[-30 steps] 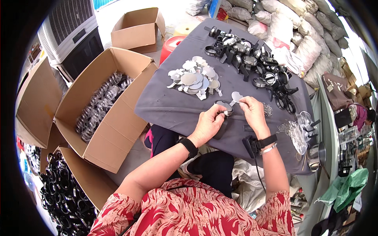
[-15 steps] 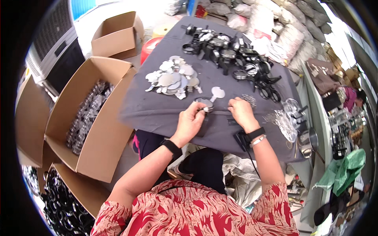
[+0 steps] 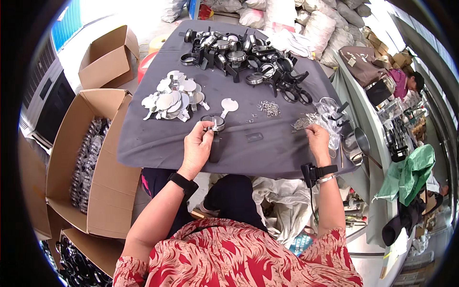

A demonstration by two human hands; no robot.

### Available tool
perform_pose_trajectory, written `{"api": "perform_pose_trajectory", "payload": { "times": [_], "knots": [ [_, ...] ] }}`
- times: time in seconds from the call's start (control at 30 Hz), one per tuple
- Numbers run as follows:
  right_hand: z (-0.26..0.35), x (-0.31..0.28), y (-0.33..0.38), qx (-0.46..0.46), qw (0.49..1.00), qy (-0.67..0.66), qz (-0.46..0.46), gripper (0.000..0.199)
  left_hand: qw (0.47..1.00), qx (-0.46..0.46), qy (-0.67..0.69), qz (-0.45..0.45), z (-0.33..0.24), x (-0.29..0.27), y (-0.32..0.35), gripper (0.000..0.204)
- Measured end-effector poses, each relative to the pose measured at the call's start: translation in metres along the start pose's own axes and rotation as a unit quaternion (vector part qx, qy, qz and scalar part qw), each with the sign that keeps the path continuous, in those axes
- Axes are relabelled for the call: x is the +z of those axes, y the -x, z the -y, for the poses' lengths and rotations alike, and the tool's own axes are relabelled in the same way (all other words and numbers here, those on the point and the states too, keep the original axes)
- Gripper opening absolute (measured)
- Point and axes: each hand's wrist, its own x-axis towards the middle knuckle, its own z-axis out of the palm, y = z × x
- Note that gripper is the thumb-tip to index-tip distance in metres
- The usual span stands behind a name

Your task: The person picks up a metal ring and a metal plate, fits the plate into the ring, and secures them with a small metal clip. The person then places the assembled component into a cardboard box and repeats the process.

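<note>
My left hand (image 3: 196,148) pinches a round black-and-silver lid-like part (image 3: 217,122) with a black handle pointing toward me, on the grey cloth. My right hand (image 3: 319,141) is closed at the fingertips beside a heap of thin metal pins (image 3: 302,123); whatever its fingers hold is too small to make out. Just beyond the held part lies a pale disc with a tab (image 3: 229,105). A pile of similar discs (image 3: 172,99) sits to its left. Small metal clips (image 3: 269,108) lie between my hands, and a dark flat rectangular piece (image 3: 254,137) rests nearer me.
Many black-and-silver ring parts (image 3: 236,57) cover the table's far side. Clear plastic bags (image 3: 327,112) and a metal cup (image 3: 353,146) stand at the right edge. Cardboard boxes (image 3: 112,177) are on the left, one with clear pieces inside. Another person (image 3: 406,81) is far right.
My right hand has moved right, from near the clips to the pins. The left hand still grips the round part. The whole view has shifted, so the table appears further left.
</note>
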Motion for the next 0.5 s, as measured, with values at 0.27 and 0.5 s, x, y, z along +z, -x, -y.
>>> {"api": "perform_pose_trajectory", "payload": {
  "times": [0.27,0.5],
  "knots": [
    [0.033,0.007,0.005,-0.122,0.992,0.023,0.034,0.010,0.999,0.030,0.001,-0.011,0.000,0.000,-0.001,0.012],
    [0.114,0.074,-0.023,-0.260,0.956,-0.041,0.131,0.009,1.000,0.025,-0.011,0.008,0.005,0.001,0.000,0.014]
  ]
}}
